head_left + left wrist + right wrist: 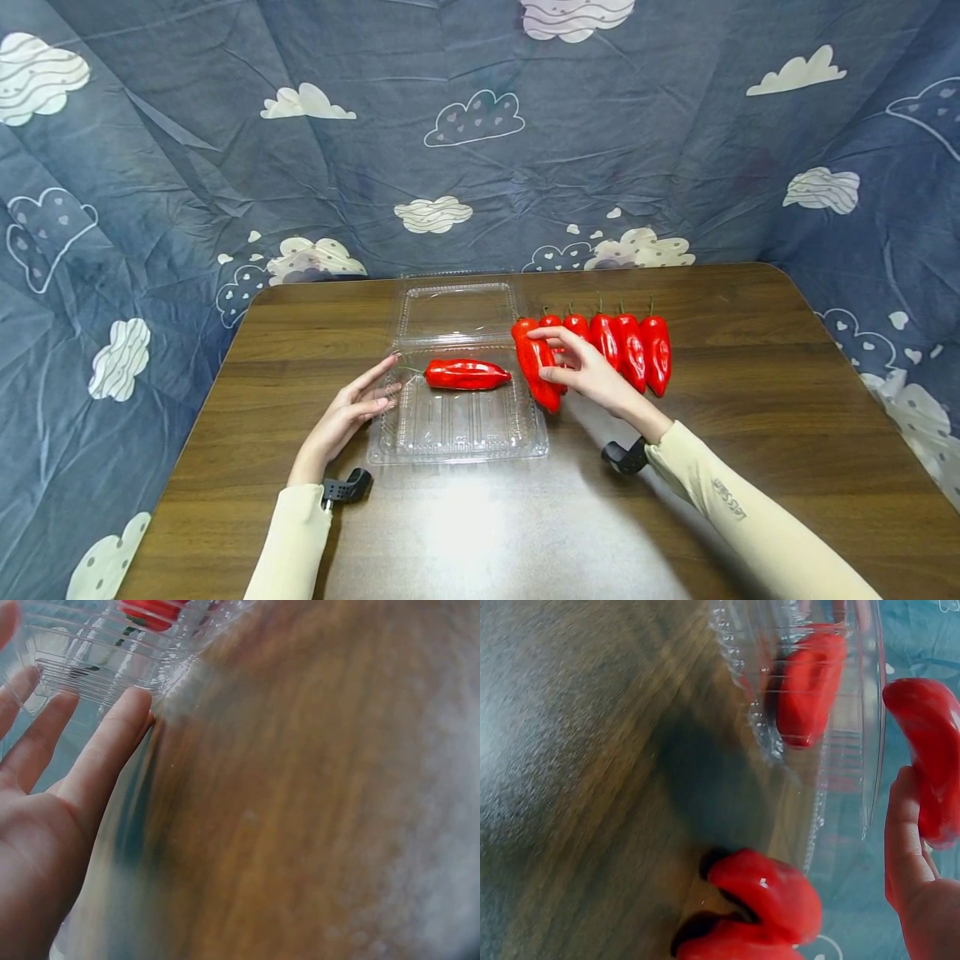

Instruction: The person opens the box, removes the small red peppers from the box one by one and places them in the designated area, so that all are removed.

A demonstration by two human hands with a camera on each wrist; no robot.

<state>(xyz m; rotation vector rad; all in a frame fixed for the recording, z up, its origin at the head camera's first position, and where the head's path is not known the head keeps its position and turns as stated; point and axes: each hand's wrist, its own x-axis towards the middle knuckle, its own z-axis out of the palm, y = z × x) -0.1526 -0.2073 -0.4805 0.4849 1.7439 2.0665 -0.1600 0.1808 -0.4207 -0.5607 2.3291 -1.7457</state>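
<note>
My right hand [596, 379] pinches a red pepper [534, 358] between thumb and fingers, raised over the right edge of a clear plastic container [457, 433]. The right wrist view shows this curved, shiny pepper [928, 750] beside the container's wall. Another red pepper [467, 375] lies crosswise in the base, its green stem pointing left. My left hand [345, 417] is at the container's left side with its fingers extended. In the left wrist view, the fingertips of that hand [45, 817] meet the ribbed clear wall.
Several red peppers [630, 350] lie side by side in a row right of the container, stems away from me; my right hand partly covers the nearest ones. The hinged clear lid [457, 310] is folded back toward the cloud-patterned curtain [465, 183]. Everything lies on a brown wooden table [750, 400].
</note>
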